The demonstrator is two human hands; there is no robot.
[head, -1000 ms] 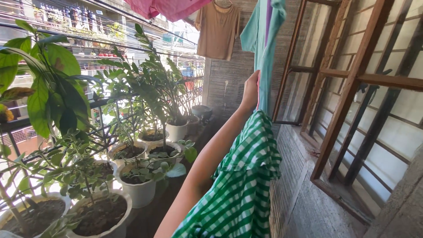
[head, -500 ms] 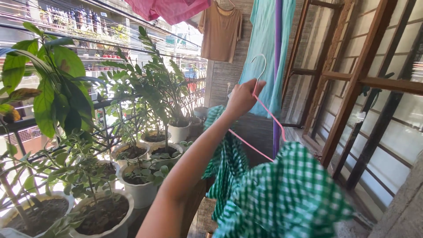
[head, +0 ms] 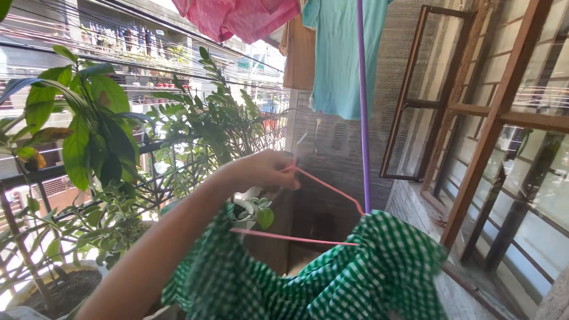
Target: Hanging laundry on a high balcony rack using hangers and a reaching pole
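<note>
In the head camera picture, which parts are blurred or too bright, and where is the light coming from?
Head view: strong daylight comes from the open left side, washing out the sky behind the leafy potted plants; the green-and-white checked garment and the left hand gripping the pink wire hanger are soft with motion blur; the brown wooden window frames stay fairly sharp.

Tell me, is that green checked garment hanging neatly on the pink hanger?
No. The green checked garment is bunched, hooked over only one end of the pink hanger.
</note>
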